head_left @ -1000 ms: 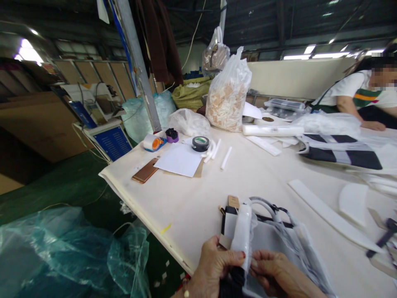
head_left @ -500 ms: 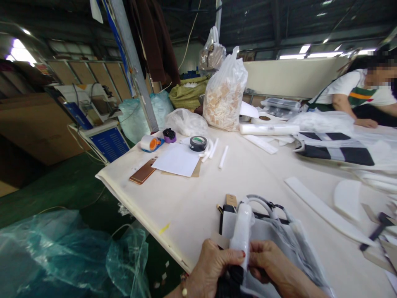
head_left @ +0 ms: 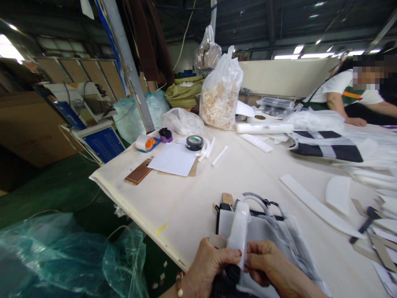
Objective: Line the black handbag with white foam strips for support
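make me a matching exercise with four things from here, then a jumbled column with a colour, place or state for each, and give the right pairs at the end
1. phone
2. black tape roll
3. wrapped white piece
4. see-through bag

A. in the left grip
B. standing, with tan scraps inside
C. copper-coloured
D. beside short white tubes

Right pairs: 1-C, 2-D, 3-A, 4-B

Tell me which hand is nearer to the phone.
Left. The left hand is to the right of the phone, closer to the camera; the right hand is farther right, beside the left one.
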### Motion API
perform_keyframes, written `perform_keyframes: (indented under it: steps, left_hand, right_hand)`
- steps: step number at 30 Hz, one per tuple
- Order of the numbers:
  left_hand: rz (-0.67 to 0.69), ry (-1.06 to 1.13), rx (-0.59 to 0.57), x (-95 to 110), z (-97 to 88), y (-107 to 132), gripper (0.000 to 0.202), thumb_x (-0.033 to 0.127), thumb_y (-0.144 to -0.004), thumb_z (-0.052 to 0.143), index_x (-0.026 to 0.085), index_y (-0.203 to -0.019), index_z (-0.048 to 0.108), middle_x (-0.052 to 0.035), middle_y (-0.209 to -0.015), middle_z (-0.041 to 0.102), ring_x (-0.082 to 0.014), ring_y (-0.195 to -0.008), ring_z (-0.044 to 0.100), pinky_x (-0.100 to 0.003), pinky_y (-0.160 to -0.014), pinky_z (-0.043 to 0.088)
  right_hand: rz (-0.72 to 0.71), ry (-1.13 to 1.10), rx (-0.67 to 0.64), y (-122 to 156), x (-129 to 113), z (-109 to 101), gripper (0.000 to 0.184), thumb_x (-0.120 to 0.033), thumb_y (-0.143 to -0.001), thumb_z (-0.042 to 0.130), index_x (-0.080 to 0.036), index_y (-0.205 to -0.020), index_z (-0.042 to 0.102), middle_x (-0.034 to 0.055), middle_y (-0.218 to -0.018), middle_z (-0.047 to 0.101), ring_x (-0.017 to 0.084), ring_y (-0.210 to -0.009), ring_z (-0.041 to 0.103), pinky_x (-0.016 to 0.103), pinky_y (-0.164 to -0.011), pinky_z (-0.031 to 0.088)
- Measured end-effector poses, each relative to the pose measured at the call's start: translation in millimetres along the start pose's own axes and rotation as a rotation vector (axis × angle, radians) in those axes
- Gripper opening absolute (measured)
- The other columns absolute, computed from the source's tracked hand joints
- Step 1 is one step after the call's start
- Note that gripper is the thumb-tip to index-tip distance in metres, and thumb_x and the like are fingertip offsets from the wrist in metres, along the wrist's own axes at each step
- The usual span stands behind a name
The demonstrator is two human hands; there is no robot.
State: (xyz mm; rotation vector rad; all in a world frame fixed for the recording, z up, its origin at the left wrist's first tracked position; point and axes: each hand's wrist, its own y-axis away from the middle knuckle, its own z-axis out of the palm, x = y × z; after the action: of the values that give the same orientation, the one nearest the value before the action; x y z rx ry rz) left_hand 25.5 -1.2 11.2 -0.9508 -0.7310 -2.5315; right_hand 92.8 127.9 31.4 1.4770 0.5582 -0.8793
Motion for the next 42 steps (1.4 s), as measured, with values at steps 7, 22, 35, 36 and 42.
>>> perform_keyframes:
  steps: [7, 22, 35, 36, 42]
  left_hand:
    - [-0.054, 0.030, 0.022, 11.0, 10.5, 4.1, 0.029, 0.028, -0.055, 0.075, 0.005, -0.071, 0.067, -0.0058, -0.054, 0.057, -0.0131, -0.047, 0.049, -0.026, -0.051, 0.041]
    - [-0.049, 0.070, 0.064, -1.3, -0.6, -1.8, 0.018, 0.018, -0.056, 0.069, 0.012, -0.069, 0.059, -0.0019, -0.051, 0.055, -0.0153, -0.047, 0.051, -0.028, -0.052, 0.043]
    - [-0.003, -0.121, 0.221, 2.6, -2.7, -4.1, 0.031, 0.025, -0.040, 0.075, 0.014, -0.058, 0.052, 0.0014, -0.048, 0.053, -0.0114, -0.042, 0.047, -0.022, -0.042, 0.036]
    - [-0.006, -0.119, 0.220, 4.5, -0.8, -3.3, 0.033, 0.026, -0.039, 0.076, 0.014, -0.056, 0.051, 0.0012, -0.048, 0.053, -0.0115, -0.043, 0.047, -0.022, -0.042, 0.036]
    - [-0.012, -0.185, 0.218, 14.4, 5.5, 2.5, 0.027, 0.025, -0.042, 0.072, 0.013, -0.055, 0.051, 0.0026, -0.044, 0.050, -0.0069, -0.039, 0.038, -0.018, -0.038, 0.027]
  right_hand:
    - [0.050, -0.082, 0.021, 6.0, -2.2, 1.5, 0.018, -0.034, -0.056, 0.059, -0.016, -0.052, 0.053, -0.0041, -0.039, 0.040, 0.006, -0.038, 0.025, 0.025, -0.045, 0.012]
    - [0.068, -0.126, 0.003, 10.4, -6.6, -0.3, 0.016, -0.031, -0.055, 0.058, -0.016, -0.052, 0.055, -0.0015, -0.046, 0.048, 0.005, -0.039, 0.028, 0.024, -0.044, 0.012]
    - [0.039, -0.172, 0.089, 14.3, -6.6, 16.5, 0.012, -0.029, -0.047, 0.048, -0.017, -0.045, 0.049, -0.0033, -0.040, 0.039, 0.006, -0.040, 0.026, 0.024, -0.045, 0.014]
    - [0.034, -0.190, 0.075, 15.6, -7.3, 16.0, 0.013, -0.029, -0.046, 0.048, -0.016, -0.045, 0.050, -0.0021, -0.042, 0.041, 0.007, -0.041, 0.029, 0.024, -0.045, 0.015]
    - [0.025, -0.154, 0.064, 17.4, -6.9, 13.6, 0.034, -0.048, -0.056, 0.062, -0.015, -0.055, 0.054, -0.0015, -0.048, 0.046, 0.007, -0.043, 0.033, 0.023, -0.046, 0.018]
